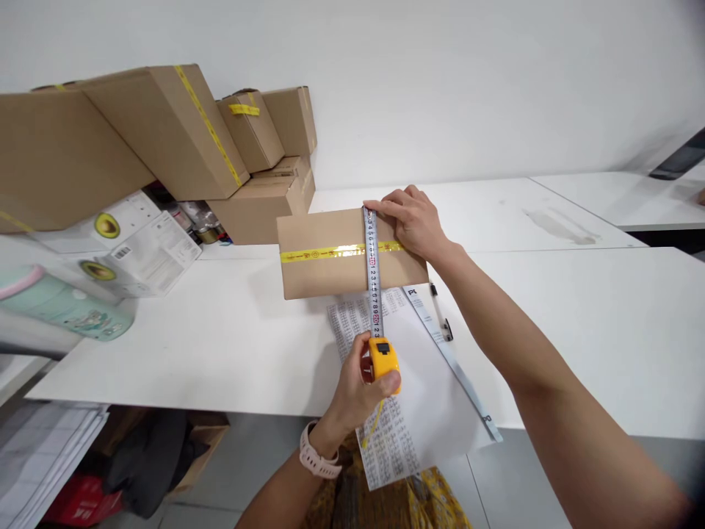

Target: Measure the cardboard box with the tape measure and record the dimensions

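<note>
My left hand (360, 382) grips a yellow tape measure (384, 364) near the table's front edge, its thumb across the case. The metal blade (373, 275) runs out across the top of a cardboard box (324, 275) sealed with a strip of yellow tape. At the far edge of that box, my right hand (416, 220) pinches the blade's end, its other fingers resting over the box. Partly beneath the box lies a printed sheet (424, 389), which hangs over the table edge. A pale lanyard strip (454, 364) crosses the sheet, and a pen (440, 312) lies beside it.
Several taped cartons (165, 125) are stacked at the back left. Below them stands a white box with avocado pictures (148, 242), and a mint tumbler (71, 303) leans nearer. The white table (220, 353) ends in front of me. Papers (49, 448) lie low on the left.
</note>
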`<move>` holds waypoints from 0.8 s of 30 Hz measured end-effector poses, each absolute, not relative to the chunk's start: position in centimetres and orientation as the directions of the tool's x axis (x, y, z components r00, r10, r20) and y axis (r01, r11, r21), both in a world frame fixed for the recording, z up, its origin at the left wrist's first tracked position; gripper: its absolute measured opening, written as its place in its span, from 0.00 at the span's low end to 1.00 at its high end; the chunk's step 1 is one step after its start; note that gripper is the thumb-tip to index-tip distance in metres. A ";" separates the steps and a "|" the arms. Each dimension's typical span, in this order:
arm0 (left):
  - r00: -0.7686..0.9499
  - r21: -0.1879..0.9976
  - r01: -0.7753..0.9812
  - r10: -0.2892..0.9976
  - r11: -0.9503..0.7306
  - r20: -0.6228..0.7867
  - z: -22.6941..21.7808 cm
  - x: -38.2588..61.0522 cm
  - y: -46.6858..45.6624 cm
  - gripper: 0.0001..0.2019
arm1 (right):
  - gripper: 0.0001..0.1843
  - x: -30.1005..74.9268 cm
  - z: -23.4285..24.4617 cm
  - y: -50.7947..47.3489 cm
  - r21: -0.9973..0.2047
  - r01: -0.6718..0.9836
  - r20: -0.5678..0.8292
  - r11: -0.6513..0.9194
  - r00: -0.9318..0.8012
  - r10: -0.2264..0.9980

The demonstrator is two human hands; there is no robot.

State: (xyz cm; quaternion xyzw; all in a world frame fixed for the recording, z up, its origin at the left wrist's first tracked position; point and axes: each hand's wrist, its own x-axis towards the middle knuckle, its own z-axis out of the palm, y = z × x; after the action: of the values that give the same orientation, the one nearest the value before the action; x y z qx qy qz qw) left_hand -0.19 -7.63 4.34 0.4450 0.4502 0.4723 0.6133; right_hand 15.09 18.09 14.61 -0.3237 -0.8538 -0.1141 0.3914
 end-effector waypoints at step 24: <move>0.167 0.979 -0.169 0.983 0.111 -0.082 3.2 0.2 -7.4 0.34 | 0.26 14.9 14.7 17.4 -0.078 0.662 0.731 0.746 -0.470 0.494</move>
State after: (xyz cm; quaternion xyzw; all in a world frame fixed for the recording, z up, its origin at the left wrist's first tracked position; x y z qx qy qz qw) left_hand 0.20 -7.36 3.17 0.4666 0.4357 0.4763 0.6046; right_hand 14.91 17.37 14.68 -0.3397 -0.8505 -0.1085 0.3865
